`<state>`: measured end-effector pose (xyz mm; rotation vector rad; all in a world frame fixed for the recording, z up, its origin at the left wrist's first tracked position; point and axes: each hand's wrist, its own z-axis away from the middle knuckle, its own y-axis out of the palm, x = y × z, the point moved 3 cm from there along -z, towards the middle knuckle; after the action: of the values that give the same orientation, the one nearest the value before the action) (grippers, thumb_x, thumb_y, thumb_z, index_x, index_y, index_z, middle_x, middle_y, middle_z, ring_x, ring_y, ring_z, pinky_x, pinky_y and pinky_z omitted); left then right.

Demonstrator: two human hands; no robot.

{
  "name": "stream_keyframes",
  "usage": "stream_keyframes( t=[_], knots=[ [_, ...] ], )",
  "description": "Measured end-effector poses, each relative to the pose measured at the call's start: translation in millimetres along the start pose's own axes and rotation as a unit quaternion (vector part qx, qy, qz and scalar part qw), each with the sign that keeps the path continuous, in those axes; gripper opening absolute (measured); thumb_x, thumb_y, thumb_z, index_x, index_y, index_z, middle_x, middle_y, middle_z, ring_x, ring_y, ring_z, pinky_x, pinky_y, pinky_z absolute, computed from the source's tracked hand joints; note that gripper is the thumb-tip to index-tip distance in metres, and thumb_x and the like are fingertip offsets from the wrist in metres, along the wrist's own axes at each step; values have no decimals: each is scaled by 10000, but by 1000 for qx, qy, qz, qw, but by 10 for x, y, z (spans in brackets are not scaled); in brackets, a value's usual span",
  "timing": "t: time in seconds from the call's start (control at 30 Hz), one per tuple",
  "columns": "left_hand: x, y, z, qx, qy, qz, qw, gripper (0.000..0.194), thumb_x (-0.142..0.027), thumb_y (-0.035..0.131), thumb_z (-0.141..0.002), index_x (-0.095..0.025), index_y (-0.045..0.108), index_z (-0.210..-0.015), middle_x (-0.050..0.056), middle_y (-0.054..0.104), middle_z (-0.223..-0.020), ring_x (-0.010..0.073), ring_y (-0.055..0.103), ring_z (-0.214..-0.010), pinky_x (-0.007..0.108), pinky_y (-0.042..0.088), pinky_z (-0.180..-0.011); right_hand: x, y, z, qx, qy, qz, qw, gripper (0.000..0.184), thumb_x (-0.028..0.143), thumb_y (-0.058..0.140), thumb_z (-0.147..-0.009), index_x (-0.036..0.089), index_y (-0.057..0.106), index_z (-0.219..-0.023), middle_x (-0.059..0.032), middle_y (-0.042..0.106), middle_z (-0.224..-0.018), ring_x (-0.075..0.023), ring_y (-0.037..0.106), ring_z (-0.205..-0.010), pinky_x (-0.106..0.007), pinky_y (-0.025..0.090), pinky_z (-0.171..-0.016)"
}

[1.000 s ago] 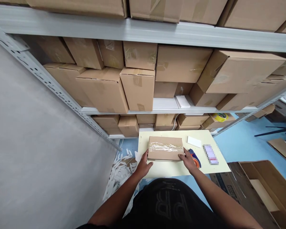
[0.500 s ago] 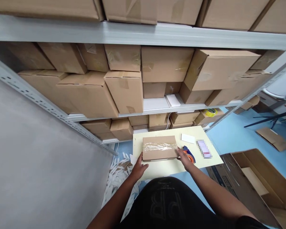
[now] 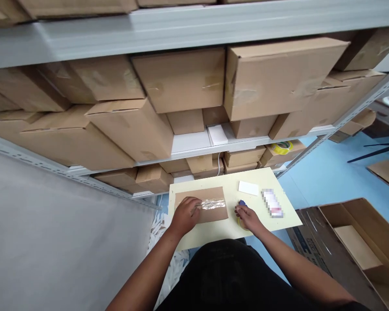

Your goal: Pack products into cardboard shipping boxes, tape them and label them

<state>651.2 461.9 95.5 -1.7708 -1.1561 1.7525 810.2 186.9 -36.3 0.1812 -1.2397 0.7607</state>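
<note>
A flat brown cardboard package (image 3: 214, 206) with a strip of clear tape across its top lies on a pale yellow table (image 3: 227, 231). My left hand (image 3: 185, 214) rests on the package's left part, fingers bent down onto the tape. My right hand (image 3: 247, 217) lies on the table just right of the package, closed over a tape dispenser (image 3: 241, 203), of which only a blue tip shows.
A white card (image 3: 248, 188) and a blurred small item (image 3: 272, 203) lie on the table's far right. Metal shelving (image 3: 194, 26) packed with cardboard boxes stands behind. An open carton (image 3: 359, 242) sits on the blue floor at right. White paper scraps (image 3: 158, 233) litter the floor at left.
My left hand moved from the package's left edge onto its top. My right hand left the package's right edge and went onto the tape dispenser. The camera view tilted and shifted.
</note>
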Motion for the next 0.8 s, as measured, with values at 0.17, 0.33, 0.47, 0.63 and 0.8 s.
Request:
stream_keyframes(
  t=[0.17, 0.33, 0.47, 0.63, 0.8],
  knots=[
    [-724, 948, -905, 190, 79, -63, 977, 273, -274, 564, -947, -239, 728, -1163, 91, 715, -1154, 284, 612, -1133, 440, 449, -1068, -54, -481, -1, 45, 5, -35, 998, 417, 569, 607, -867, 236, 775, -1054, -54, 784, -1010, -285, 716, -998, -411, 540, -928],
    [-931, 2097, -1728, 321, 84, -156, 931, 243, -236, 625, -893, -208, 735, -1107, 123, 706, -1158, 306, 619, -1133, 429, 474, -1006, -297, -1066, -53, 35, 38, -69, 996, 378, 524, 598, -865, 221, 769, -1014, -49, 775, -924, -260, 712, -886, -382, 546, -845],
    [-906, 2815, -2163, 367, 76, -183, 909, 224, -225, 673, -853, -183, 733, -1065, 160, 691, -1154, 344, 606, -1161, 448, 479, -991, -596, -1419, -35, 3, 76, -82, 994, 375, 519, 627, -841, 217, 761, -1020, -50, 760, -884, -257, 710, -848, -377, 539, -815],
    [-756, 3355, -2331, 380, 70, -187, 903, 242, -205, 719, -821, -167, 713, -1060, 191, 653, -1205, 378, 578, -1186, 483, 471, -997, -939, -1646, 88, -16, 114, -93, 989, 396, 530, 639, -847, 214, 762, -1052, -61, 766, -932, -268, 717, -870, -387, 542, -833],
    [-589, 3556, -2334, 373, 61, -182, 908, 254, -101, 617, -856, -167, 700, -1086, 191, 634, -1244, 355, 561, -1210, 472, 464, -1006, -1127, -1775, 135, -16, 134, -102, 986, 402, 533, 654, -837, 211, 762, -1052, -67, 771, -973, -276, 722, -884, -402, 551, -847]
  ],
)
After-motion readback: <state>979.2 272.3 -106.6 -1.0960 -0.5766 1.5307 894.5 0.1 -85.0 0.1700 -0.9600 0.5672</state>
